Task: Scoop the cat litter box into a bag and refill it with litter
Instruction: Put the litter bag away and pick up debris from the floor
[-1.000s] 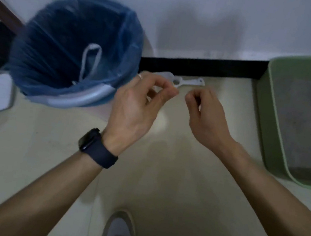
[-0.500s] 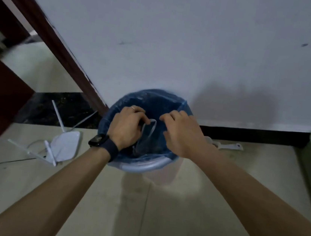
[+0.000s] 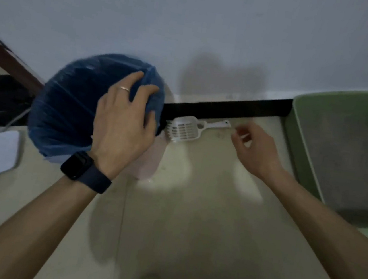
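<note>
left hand (image 3: 120, 120) over bag (image 3: 66, 106) (blue), scoop (image 3: 184, 130) near

A translucent blue bag (image 3: 66, 106) is seen. The scoop (image 3: 185, 129) is white, patterned with slots. The litter box (image 3: 345, 101) is pale green, its litter (image 3: 347, 159) speckled grey. A black watch (image 3: 84, 171) is worn.
</note>
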The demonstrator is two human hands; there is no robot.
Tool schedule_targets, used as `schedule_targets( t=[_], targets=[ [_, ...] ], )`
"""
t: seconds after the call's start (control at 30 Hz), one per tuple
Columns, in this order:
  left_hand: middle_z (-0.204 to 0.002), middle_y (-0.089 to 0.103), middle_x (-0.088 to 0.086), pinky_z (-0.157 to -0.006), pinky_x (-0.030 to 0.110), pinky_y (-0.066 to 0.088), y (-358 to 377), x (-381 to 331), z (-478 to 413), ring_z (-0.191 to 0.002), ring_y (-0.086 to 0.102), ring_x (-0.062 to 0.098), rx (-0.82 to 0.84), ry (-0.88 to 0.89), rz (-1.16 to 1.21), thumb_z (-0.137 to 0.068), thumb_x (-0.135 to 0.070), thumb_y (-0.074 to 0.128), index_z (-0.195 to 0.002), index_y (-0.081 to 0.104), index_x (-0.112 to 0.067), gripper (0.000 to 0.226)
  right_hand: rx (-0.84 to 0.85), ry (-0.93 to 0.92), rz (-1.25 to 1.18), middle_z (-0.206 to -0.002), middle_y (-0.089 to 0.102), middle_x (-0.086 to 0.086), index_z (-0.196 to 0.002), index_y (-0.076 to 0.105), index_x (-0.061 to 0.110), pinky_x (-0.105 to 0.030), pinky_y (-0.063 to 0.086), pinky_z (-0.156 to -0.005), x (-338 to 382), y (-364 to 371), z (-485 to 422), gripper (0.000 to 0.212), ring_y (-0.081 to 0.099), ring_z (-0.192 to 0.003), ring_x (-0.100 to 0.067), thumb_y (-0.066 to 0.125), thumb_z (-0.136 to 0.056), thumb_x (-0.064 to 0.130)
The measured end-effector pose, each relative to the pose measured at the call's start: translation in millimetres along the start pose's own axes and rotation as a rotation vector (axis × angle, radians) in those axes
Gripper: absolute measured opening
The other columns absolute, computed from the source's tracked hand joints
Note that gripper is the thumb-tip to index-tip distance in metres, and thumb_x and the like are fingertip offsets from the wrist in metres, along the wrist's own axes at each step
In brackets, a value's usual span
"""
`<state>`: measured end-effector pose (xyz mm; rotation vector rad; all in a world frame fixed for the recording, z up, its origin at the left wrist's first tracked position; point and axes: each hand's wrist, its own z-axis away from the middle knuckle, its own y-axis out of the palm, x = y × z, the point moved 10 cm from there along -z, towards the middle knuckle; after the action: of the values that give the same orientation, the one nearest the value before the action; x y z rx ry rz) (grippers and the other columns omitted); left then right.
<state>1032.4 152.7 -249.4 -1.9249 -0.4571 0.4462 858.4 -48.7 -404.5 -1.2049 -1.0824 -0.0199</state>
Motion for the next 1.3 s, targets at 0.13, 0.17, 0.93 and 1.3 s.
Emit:
schedule_targets(
  t=[0.13, 0.17, 0.93, 1.3],
  targets=[
    [-0.136, 0.054, 0.009, -0.098, 0.049, 0.043, 33.2, -63.1, 30.3, -0.121, 0.052, 0.031, -0.07, 0.19, 0.225, -0.088, -0.023, 0.061, -0.122, 0.063, -0.015, 0.034, 0.182, 0.16, 0.162, -0.11, 0.064, -0.007, -0.119, 0.063, 0.017, -0.029, 0.044, -0.088, -96.1, 36.1, 56.2, 0.03, 0.063, -0.097, -0.027, 0.059, -0.092, 0.029],
    [-0.134, 0.055, 0.007, -0.098, 0.047, 0.043, 57.1, -73.5, 40.5, -0.121, 0.053, 0.029, -0.005, 0.18, 0.285, -0.087, -0.025, 0.062, -0.119, 0.064, -0.018, 0.033, 0.213, 0.176, 0.193, -0.113, 0.064, -0.009, -0.121, 0.064, 0.019, -0.031, 0.044, -0.093, -111.4, 44.3, 68.9, 0.032, 0.062, -0.101, -0.03, 0.058, -0.092, 0.031],
    [-0.122, 0.061, -0.006, -0.084, 0.032, 0.038, 274.9, -111.2, 202.6, -0.105, 0.053, 0.022, 0.344, -0.224, 0.409, -0.081, -0.048, 0.074, -0.087, 0.079, -0.038, 0.012, 0.285, -0.165, 0.419, -0.139, 0.049, -0.004, -0.127, 0.062, 0.038, -0.04, 0.045, -0.09, -118.8, 94.3, 127.8, 0.036, 0.043, -0.118, -0.031, 0.052, -0.093, 0.045],
    [-0.121, 0.06, -0.004, -0.082, 0.034, 0.039, 277.6, -120.0, 196.8, -0.102, 0.055, 0.022, 0.296, -0.171, 0.423, -0.085, -0.037, 0.071, -0.084, 0.077, -0.03, 0.009, 0.101, -0.212, 0.264, -0.113, 0.067, 0.001, -0.101, 0.078, 0.028, -0.035, 0.051, -0.078, -111.6, 95.1, 150.8, 0.019, 0.055, -0.101, -0.022, 0.066, -0.091, 0.039]
  ],
)
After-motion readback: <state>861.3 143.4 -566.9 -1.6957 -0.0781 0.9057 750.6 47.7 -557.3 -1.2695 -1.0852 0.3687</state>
